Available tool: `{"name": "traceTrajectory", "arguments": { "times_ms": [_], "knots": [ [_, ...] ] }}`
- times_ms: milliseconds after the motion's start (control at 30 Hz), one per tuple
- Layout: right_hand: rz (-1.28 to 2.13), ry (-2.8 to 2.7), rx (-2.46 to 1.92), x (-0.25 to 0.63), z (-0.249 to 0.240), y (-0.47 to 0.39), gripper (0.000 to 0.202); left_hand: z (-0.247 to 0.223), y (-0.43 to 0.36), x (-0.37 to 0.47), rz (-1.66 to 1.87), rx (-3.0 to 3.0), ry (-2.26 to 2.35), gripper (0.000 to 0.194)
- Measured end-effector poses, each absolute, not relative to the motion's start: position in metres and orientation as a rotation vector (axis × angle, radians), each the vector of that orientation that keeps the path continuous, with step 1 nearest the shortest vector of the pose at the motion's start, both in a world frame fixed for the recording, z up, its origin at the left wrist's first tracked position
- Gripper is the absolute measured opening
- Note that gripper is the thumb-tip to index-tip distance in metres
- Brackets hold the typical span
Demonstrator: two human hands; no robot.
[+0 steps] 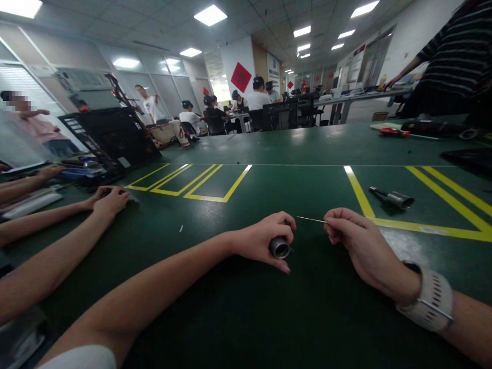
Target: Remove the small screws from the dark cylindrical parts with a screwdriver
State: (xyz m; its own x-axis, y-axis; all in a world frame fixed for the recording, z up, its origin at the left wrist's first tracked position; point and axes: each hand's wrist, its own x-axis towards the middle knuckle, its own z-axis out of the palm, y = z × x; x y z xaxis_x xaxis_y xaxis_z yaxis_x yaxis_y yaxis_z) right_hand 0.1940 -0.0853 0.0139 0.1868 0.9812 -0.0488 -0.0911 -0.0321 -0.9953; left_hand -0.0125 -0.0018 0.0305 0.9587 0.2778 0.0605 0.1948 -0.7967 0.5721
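Observation:
My left hand (271,237) is curled around a short hollow metal cylinder (280,248), its open end facing me and a small lug showing on its side. In my right hand (355,241), a thin, straight, needle-like metal rod (310,219) is pinched between thumb and fingertips. The rod points left toward my left hand, and its tip is apart from the cylinder. Beyond my right hand, a metal part with a cup-shaped end and a narrow stem (392,198) lies on its side inside a yellow-taped area.
Yellow tape (207,198) outlines several areas on the green table (277,179). Another person's hands (109,199) work at the left. A black case (111,138) and paper cup (179,133) stand at the far left. A red-handled screwdriver (394,132) lies far right.

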Motion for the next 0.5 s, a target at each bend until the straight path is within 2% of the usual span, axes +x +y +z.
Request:
{"name": "traceTrajectory", "arguments": {
  "times_ms": [233, 500],
  "knots": [
    [1.089, -1.05, -1.271, 0.194, 0.009, -0.0835, 0.012, 0.0315, -0.0049, -0.0122, 0.186, 2.598, 0.328, 0.034],
    [1.058, -1.135, -1.303, 0.1946, 0.0036, -0.0847, 0.013, 0.0314, -0.0094, -0.0111, 0.174, 2.645, 0.363, 0.041]
  ]
}}
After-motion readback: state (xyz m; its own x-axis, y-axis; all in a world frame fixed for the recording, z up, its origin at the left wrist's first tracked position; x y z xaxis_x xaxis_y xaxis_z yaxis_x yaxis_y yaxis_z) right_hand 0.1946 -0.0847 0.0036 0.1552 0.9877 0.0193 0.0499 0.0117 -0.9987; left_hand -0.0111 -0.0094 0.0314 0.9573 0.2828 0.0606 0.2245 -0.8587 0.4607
